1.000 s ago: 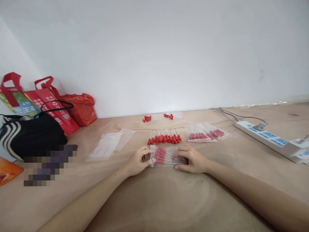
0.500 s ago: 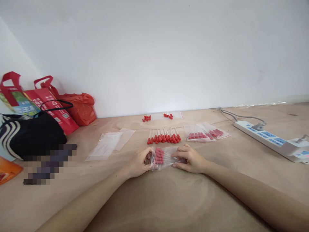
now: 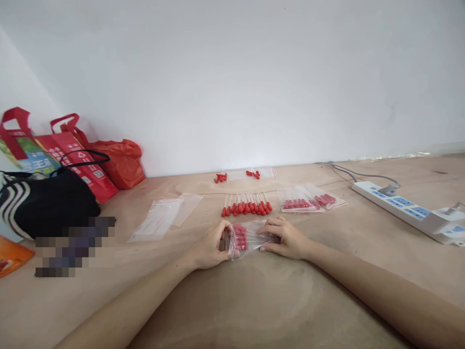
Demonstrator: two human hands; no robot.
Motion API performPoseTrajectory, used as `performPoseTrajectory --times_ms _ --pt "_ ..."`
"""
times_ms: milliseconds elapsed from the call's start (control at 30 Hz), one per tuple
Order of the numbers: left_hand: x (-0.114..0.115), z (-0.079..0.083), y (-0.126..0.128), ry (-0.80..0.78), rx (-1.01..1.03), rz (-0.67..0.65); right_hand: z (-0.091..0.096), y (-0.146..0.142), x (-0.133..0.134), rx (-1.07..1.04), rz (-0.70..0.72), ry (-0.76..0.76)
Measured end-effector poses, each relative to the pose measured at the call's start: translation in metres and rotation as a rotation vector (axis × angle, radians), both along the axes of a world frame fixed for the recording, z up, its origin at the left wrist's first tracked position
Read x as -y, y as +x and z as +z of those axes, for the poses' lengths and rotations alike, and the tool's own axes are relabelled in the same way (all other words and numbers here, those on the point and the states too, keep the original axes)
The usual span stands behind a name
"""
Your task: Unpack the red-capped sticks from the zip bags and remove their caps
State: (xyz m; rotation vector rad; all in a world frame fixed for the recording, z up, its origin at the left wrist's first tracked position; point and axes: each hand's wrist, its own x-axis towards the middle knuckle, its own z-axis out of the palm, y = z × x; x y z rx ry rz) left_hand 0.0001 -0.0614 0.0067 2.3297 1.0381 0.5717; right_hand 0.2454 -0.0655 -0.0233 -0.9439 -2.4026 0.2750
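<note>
A clear plastic bag (image 3: 252, 245) with several red-tipped white sticks (image 3: 240, 236) inside lies between my hands, low over the table. My left hand (image 3: 212, 245) grips the bag's left edge, beside the red tips, with thumb and fingers curled round it. My right hand (image 3: 285, 238) pinches the other end, near the thin stick ends. Just beyond the bag, a row of loose red-tipped sticks (image 3: 247, 208) lies with the red ends toward me. To the right rest filled clear bags (image 3: 303, 206) holding more red-tipped sticks.
Flat clear bags (image 3: 160, 218) lie to the left. Small red pieces (image 3: 220, 178) and more bags lie by the wall. A white power strip (image 3: 403, 208) with a grey cable stands at right. Red shopping bags (image 3: 78, 160) and a black bag (image 3: 51, 203) crowd the left.
My left fingers have spread slightly and shifted at the bag's left edge, which now bulges a little wider. The right hand has barely moved and keeps its pinch.
</note>
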Motion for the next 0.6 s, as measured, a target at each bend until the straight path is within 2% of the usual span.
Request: performPoseTrajectory --times_ms 167,400,600 --pt "-0.002 -0.006 0.001 -0.027 0.044 -0.028 -0.001 0.001 -0.001 -0.004 0.023 -0.017" --pt "-0.002 -0.005 0.001 -0.093 0.119 -0.041 0.0 0.0 0.0 0.006 0.006 -0.01" --pt "-0.004 -0.012 -0.002 -0.136 0.272 -0.007 -0.001 0.0 0.0 -0.001 0.006 0.009"
